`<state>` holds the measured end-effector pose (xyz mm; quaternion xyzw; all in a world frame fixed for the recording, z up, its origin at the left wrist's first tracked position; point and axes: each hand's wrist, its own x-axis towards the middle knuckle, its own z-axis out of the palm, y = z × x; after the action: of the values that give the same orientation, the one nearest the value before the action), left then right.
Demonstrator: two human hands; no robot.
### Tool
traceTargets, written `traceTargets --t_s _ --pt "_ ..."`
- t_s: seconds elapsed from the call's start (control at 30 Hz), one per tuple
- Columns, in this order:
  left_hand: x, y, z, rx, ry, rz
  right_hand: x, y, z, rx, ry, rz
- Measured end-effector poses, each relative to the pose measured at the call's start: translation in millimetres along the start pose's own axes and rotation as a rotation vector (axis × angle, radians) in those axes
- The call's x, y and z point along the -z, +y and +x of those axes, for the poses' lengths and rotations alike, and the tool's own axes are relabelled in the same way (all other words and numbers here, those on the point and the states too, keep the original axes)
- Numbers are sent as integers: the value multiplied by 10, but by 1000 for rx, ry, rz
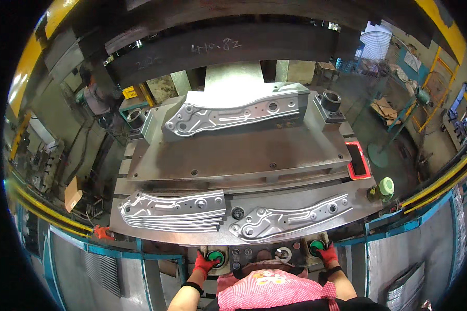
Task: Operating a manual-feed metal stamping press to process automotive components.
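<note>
Both hands (205,263) (328,255) seemingly on green buttons (216,256).

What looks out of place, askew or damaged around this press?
Nothing stands out. One stamped metal part sits seated on the die, a stack of parts and a single part lie flat on the front ledge, and left hand and right hand rest by the green buttons.

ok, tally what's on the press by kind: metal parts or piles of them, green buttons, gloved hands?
Stamped metal parts or piles: 3 (one on the die, a pile front left, one front right)
Green buttons: 2 (left, right)
Red-gloved hands: 2 (left hand, right hand)
Total: 7
</note>
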<state>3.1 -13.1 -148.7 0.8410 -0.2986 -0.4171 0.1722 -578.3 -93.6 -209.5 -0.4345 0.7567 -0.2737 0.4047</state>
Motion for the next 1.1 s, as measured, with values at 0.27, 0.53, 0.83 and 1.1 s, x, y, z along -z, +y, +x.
traceTargets --t_s 0.27,0.53,0.83,1.1 --pt "8 71 -10 -9 -13 8 89 -344 -155 -156 -3 -112" --pt "-59 -22 72 -32 -9 -24 105 -563 -277 -153 97 -211" --pt "-82 -164 186 -21 -15 -110 66 -463 -208 -155 59 -241" --pt "176 -17 -194 -84 3 -280 262 -913 -223 77 -340 266"
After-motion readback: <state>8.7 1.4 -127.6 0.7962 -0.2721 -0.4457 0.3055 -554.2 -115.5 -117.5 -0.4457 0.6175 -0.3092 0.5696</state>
